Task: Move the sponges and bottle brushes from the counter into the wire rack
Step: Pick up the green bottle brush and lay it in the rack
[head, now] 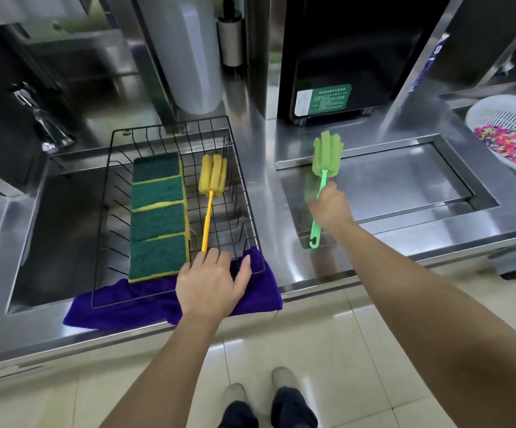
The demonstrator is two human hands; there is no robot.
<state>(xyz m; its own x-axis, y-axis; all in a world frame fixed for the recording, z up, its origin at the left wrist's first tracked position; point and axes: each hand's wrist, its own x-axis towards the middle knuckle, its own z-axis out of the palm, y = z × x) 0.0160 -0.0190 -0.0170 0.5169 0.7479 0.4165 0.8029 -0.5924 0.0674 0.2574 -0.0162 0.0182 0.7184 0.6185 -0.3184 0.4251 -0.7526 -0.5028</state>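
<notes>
A black wire rack (241, 183) sits over the sink on a purple cloth. Several green-and-yellow sponges (158, 216) lie in a row along its left side. A yellow bottle brush (212, 180) lies inside the rack to their right, its handle end under the fingers of my left hand (212, 284), which rests at the rack's near edge. My right hand (332, 206) grips the handle of a green bottle brush (326, 156) just above the steel counter to the right of the rack, foam head pointing away.
A purple cloth (114, 307) lies under the rack's front. A tap (43, 122) stands at the far left. A black appliance (343, 57) rises behind the counter. A white colander (509, 140) of coloured bits sits at the far right, beside a recessed steel tray (404, 180).
</notes>
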